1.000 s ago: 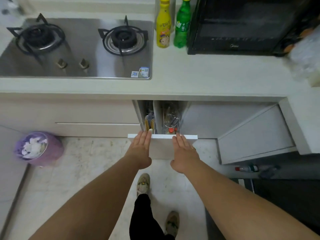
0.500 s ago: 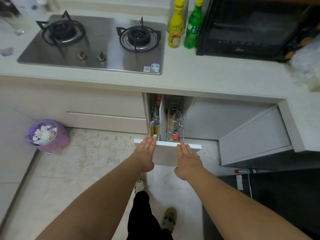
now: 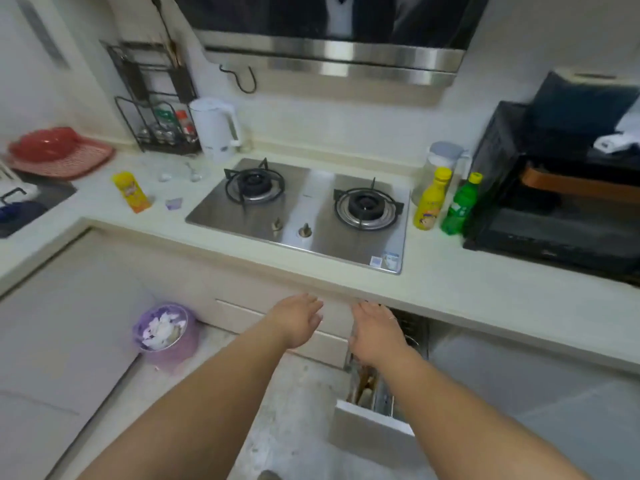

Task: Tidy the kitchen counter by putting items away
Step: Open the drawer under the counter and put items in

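The narrow pull-out drawer [image 3: 370, 424] under the counter stands pulled out, its white front panel low in view and utensils showing inside. My left hand [image 3: 298, 322] and my right hand [image 3: 375, 336] hover above it near the counter edge, fingers straight and holding nothing. On the counter stand a yellow bottle [image 3: 431, 199] and a green bottle [image 3: 460, 206] right of the gas stove [image 3: 304, 209]. A yellow packet [image 3: 131, 192] and a small purple scrap [image 3: 173, 203] lie left of the stove.
A black oven [image 3: 561, 216] fills the right of the counter. A white kettle [image 3: 216, 128] and a wire spice rack [image 3: 159, 123] stand at the back. A red tray [image 3: 59, 154] sits far left. A purple bin [image 3: 166, 334] stands on the floor.
Both hands have come off the drawer's front panel and risen toward the counter edge. The view has tilted up, now showing the whole counter and the hood.
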{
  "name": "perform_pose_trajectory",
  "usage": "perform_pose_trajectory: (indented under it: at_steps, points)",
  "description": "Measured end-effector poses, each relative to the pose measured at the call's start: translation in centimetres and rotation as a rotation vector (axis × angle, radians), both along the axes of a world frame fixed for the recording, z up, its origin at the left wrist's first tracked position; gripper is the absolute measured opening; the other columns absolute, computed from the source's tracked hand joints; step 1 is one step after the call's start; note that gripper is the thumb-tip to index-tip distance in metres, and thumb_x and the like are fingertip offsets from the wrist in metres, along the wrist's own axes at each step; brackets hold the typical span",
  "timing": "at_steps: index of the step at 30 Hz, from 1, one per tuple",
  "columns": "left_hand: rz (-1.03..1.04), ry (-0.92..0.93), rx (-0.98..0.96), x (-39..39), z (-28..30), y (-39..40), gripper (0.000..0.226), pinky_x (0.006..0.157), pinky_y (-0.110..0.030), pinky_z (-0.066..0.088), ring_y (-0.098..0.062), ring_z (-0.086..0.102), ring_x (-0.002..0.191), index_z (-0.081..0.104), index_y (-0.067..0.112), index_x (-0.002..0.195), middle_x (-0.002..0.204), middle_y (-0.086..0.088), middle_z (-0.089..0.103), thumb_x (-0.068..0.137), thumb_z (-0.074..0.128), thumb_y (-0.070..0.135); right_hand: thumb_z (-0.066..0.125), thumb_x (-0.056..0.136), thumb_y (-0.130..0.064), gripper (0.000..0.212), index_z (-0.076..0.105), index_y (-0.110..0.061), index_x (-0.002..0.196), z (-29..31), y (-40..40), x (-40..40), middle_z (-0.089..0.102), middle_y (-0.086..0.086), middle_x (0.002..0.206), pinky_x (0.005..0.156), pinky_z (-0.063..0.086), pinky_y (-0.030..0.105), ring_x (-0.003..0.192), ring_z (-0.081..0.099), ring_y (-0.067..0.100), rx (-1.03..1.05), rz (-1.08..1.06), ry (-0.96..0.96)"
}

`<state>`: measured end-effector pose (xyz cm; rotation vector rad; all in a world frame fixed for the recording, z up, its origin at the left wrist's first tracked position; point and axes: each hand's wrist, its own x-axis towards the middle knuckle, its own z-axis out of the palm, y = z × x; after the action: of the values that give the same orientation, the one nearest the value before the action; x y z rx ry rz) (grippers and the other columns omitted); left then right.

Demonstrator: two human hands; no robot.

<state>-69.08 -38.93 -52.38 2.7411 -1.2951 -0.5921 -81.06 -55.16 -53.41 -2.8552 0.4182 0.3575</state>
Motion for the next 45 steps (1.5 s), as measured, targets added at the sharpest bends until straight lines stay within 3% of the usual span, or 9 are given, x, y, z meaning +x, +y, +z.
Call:
perform_pose_trajectory:
  at_steps: [6, 12, 19, 24, 30, 34, 39, 42, 45]
  points:
    - [0.192, -0.124, -0.119, 12.3, 6.9, 7.0, 0.044, 0.113, -0.041, 0.036, -0.023, 0.04, 0.141, 0.057, 0.018, 0.135, 0.144, -0.003, 0.054, 0.106, 0.032, 0.038, 0.052, 0.092, -0.031, 0.072, 0.024, -0.016, 0.156, 6.6, 3.5, 15.0, 0.03, 0.007, 0.162, 0.125, 0.012, 0.042, 0.154, 0.016, 0.026, -0.052, 0.1, -0.094]
    - [0.324, -0.198, -0.124, 21.5, 8.9, 15.8, 0.045, 0.117, -0.035, 0.031, -0.021, 0.03, 0.149, 0.049, 0.015, 0.143, 0.152, -0.001, 0.046, 0.105, 0.033, 0.035, 0.051, 0.09, -0.033, 0.072, 0.026, -0.017, 0.156, 7.8, 11.1, 26.9, 0.032, 0.007, 0.162, 0.125, 0.013, 0.041, 0.153, 0.018, 0.026, -0.038, 0.221, -0.149]
    - [0.436, -0.226, -0.128, 30.6, 7.9, 20.8, 0.039, 0.104, -0.039, 0.044, -0.021, 0.044, 0.136, 0.054, 0.017, 0.128, 0.135, 0.0, 0.055, 0.097, 0.034, 0.03, 0.049, 0.095, -0.033, 0.073, 0.019, -0.016, 0.159, 7.2, 16.1, 38.2, 0.024, 0.005, 0.165, 0.126, 0.009, 0.04, 0.155, 0.011, 0.024, -0.013, 0.317, -0.126]
    - [0.494, -0.223, -0.109, 38.2, 6.4, 23.1, 0.038, 0.106, -0.031, 0.042, -0.016, 0.048, 0.133, 0.057, 0.029, 0.135, 0.141, 0.008, 0.055, 0.098, 0.05, 0.035, 0.051, 0.094, -0.039, 0.058, 0.044, -0.014, 0.145, 5.5, 18.6, 48.9, 0.048, 0.012, 0.148, 0.117, 0.029, 0.041, 0.146, 0.034, 0.031, 0.018, 0.31, -0.101]
    - [0.805, -0.175, -0.111, 50.3, 5.9, 25.2, 0.016, 0.078, -0.031, 0.052, -0.025, 0.068, 0.095, 0.068, 0.027, 0.1, 0.105, 0.0, 0.07, 0.088, 0.058, 0.027, 0.046, 0.091, -0.03, 0.034, 0.064, -0.015, 0.115, 4.0, 21.6, 63.4, 0.064, 0.011, 0.126, 0.095, 0.048, 0.033, 0.116, 0.06, 0.034, 0.303, 0.102, 0.01]
    - [0.839, -0.156, -0.094, 57.1, 6.8, 25.2, 0.018, 0.079, -0.032, 0.053, -0.026, 0.065, 0.097, 0.068, 0.025, 0.095, 0.101, 0.0, 0.067, 0.082, 0.057, 0.019, 0.043, 0.087, -0.032, 0.027, 0.06, -0.012, 0.092, 3.5, 22.5, 70.6, 0.066, 0.01, 0.101, 0.075, 0.05, 0.032, 0.084, 0.06, 0.027, 0.498, -0.059, 0.069]
    - [0.82, -0.084, -0.097, 62.8, 6.0, 24.6, 0.017, 0.078, -0.035, 0.054, -0.024, 0.064, 0.094, 0.065, 0.024, 0.09, 0.099, 0.001, 0.065, 0.082, 0.053, 0.015, 0.04, 0.099, -0.041, 0.048, 0.065, -0.001, 0.111, 1.2, 22.2, 77.1, 0.07, 0.015, 0.109, 0.091, 0.054, 0.038, 0.103, 0.067, 0.034, 0.714, -0.407, 0.144]
    - [0.818, -0.03, -0.12, 64.1, 4.5, 24.2, 0.021, 0.075, -0.033, 0.052, -0.025, 0.064, 0.094, 0.065, 0.022, 0.09, 0.1, 0.001, 0.066, 0.081, 0.051, 0.009, 0.043, 0.098, -0.047, 0.049, 0.062, -0.004, 0.087, -1.0, 22.2, 78.6, 0.071, 0.011, 0.085, 0.093, 0.057, 0.043, 0.092, 0.072, 0.033, 0.918, -0.546, 0.188]
    - [0.751, 0.007, -0.16, 64.4, 3.4, 23.9, 0.019, 0.071, -0.027, 0.043, -0.023, 0.062, 0.098, 0.067, 0.019, 0.091, 0.102, 0.001, 0.068, 0.082, 0.054, 0.009, 0.055, 0.094, -0.036, 0.033, 0.061, -0.007, 0.08, -1.3, 22.4, 78.9, 0.065, 0.007, 0.072, 0.075, 0.057, 0.039, 0.067, 0.066, 0.026, 1.051, -0.622, 0.12]
